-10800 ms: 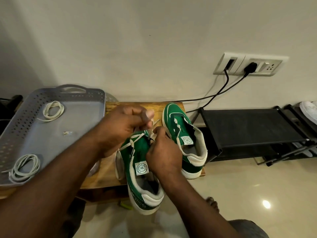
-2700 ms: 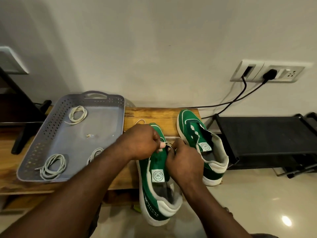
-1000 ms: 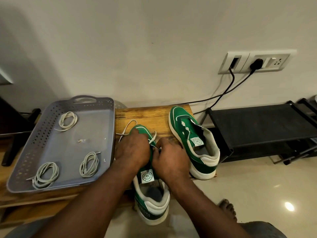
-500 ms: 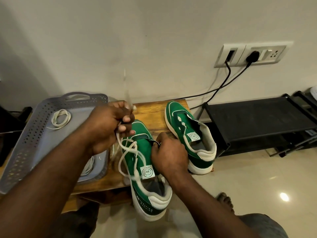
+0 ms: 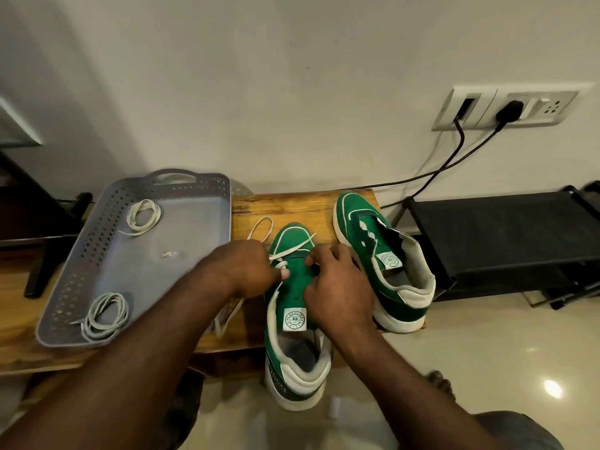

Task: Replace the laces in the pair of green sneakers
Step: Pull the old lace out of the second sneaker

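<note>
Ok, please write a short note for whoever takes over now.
Left hand pinches the white flat lace at the nearer green white-soled sneaker; right hand grips that sneaker's eyelet edge.
Lace runs only through eyelets near its toe.
The farther green sneaker shows no lace.
A far coiled lace and a near coiled lace lie in the grey perforated plastic tray.
Left: finish this one, lace the other.

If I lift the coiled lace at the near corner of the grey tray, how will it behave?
The coiled lace is probably floppy: its loops lie loose, so it may uncoil. It looks thin, so likely light.
</note>
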Action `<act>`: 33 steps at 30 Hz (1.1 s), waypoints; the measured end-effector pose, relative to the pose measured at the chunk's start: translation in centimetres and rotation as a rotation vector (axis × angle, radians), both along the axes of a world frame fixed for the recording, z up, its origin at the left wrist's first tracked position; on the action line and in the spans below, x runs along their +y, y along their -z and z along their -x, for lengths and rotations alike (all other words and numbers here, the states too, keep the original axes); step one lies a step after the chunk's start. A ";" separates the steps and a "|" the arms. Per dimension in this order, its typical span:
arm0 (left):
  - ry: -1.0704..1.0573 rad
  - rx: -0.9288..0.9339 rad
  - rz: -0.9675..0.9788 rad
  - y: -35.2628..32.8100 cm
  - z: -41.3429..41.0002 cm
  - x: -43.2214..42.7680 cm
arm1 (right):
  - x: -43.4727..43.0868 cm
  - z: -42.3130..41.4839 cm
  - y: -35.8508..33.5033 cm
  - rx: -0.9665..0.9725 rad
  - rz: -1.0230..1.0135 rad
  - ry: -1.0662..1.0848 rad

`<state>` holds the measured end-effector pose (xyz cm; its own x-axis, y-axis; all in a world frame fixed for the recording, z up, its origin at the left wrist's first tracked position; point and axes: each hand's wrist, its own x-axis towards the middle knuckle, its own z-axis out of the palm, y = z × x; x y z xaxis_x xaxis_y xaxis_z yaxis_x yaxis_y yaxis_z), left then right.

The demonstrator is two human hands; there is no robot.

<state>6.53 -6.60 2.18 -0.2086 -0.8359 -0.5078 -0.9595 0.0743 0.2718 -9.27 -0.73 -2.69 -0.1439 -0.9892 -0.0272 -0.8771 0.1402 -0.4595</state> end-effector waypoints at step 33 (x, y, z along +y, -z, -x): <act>-0.209 0.000 0.052 1.8 2.0 2.9 | -0.8 1.1 -0.5 -0.348 0.213 -0.273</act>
